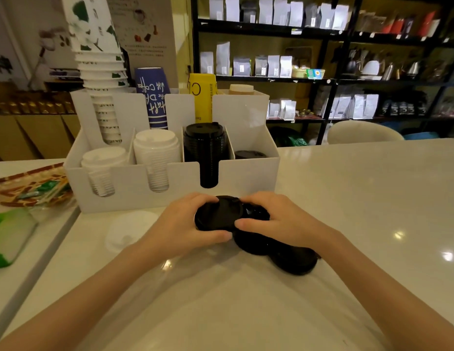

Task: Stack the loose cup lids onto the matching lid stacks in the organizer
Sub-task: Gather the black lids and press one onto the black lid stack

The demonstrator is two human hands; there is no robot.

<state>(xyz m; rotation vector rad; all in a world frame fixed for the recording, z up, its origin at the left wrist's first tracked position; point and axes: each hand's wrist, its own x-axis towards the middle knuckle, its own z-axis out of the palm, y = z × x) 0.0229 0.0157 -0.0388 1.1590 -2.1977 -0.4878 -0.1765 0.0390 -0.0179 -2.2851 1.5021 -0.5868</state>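
Both bare forearms reach forward over the white glossy counter (347, 198), converging just in front of the white plastic organizer (129, 178). Left hand (180, 226) and right hand (279, 221) close together on one round black plastic cup lid (217, 216), the left thumb pressed along its near rim, the right thumb laid on its right side, fingers curled over the far edge. That lid is lifted slightly and tilted above more loose black lids (276, 252), which lie overlapping on the counter under and beside the right wrist. A loose white lid (127, 231) lies flat just left of the left hand, near the organizer's front wall. In the organizer's front row stand two white lid stacks (155, 153), a tall black lid stack (204, 145) directly beyond the hands, and a low black lid stack (250, 155) in the right compartment. Paper cup stacks (101, 72) rise behind.
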